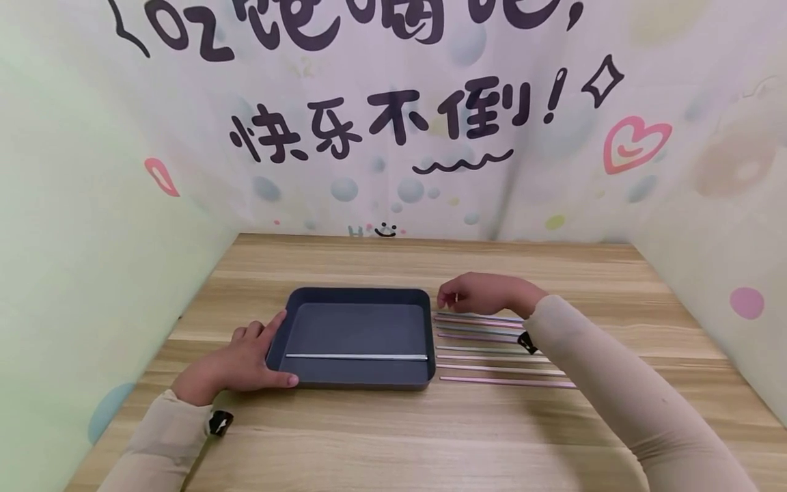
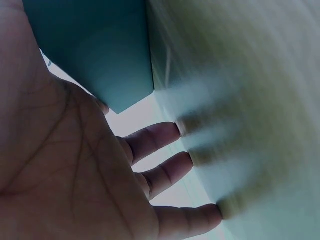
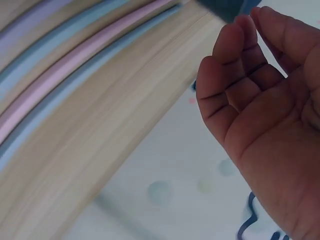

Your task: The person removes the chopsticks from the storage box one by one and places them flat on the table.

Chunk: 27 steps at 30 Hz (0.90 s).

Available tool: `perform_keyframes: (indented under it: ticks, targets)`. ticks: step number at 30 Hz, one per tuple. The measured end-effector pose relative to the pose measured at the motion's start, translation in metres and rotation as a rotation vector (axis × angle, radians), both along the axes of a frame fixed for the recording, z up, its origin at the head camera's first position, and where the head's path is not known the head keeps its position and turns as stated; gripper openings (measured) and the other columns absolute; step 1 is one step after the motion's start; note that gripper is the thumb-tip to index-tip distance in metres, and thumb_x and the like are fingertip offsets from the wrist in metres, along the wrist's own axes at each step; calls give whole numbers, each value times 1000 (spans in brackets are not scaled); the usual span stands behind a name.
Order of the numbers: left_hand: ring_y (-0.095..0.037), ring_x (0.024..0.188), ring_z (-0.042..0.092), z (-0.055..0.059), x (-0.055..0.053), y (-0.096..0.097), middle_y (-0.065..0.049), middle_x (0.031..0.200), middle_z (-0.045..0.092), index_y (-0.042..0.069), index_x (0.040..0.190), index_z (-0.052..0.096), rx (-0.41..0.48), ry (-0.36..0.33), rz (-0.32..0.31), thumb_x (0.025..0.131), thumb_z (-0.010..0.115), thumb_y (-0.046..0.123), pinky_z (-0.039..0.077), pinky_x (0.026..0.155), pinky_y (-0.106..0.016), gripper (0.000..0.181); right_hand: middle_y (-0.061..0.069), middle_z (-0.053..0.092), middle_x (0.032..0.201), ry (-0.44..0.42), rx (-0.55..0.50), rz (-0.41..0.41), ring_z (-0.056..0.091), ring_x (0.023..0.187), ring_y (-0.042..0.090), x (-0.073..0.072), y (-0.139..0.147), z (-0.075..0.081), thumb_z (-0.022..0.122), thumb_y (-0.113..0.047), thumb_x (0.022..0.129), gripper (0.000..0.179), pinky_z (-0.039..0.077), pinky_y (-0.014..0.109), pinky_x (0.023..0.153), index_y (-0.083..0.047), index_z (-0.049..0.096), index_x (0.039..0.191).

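A dark blue-grey rectangular tray lies on the table, with one thin silver stick lengthwise inside it. My left hand rests at the tray's left end, thumb on the near left corner and index finger along the left wall. The other fingers of that hand extend straight, outside the tray. Right of the tray lie several thin pastel sticks, resembling chopsticks, roughly parallel. My right hand hovers just beyond the farthest ones, fingers loosely bent towards the thumb. Nothing shows between its fingers.
A wood-grain table carries everything. Behind it hangs a printed cloth backdrop with large dark characters, and pale walls close in at both sides. Each wrist wears a small black device.
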<state>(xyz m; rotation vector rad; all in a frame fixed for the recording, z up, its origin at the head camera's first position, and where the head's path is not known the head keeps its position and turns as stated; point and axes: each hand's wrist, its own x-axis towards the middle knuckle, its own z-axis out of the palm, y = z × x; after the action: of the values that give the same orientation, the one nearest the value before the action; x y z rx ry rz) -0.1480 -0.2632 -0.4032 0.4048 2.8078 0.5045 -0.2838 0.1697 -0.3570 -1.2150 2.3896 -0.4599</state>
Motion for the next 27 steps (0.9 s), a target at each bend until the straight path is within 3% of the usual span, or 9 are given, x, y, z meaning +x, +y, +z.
perform_keyframes:
  ticks: [6,15,27]
  targets:
    - [-52,117,36,-5,-1,-1,-29,126,41,1,156,10,-5,9,-4,73,75,69,43,90,-60,125,-6,59,88,-7,10,32,55,82,12,6,-34,4,59,-6,97,14,46,33,77,-9,67,108]
    - [-53,117,36,-1,0,-1,-31,127,39,1,156,9,-8,2,-3,75,77,64,43,89,-61,123,-6,59,90,-20,-26,100,54,84,11,23,-85,0,65,-14,98,15,46,30,77,-9,66,111]
    - [-54,119,35,-2,0,0,-31,128,39,1,157,9,-6,2,-1,74,75,68,43,89,-62,125,-5,60,93,-135,-160,155,54,85,11,36,-127,2,64,-14,98,19,45,26,76,-6,64,116]
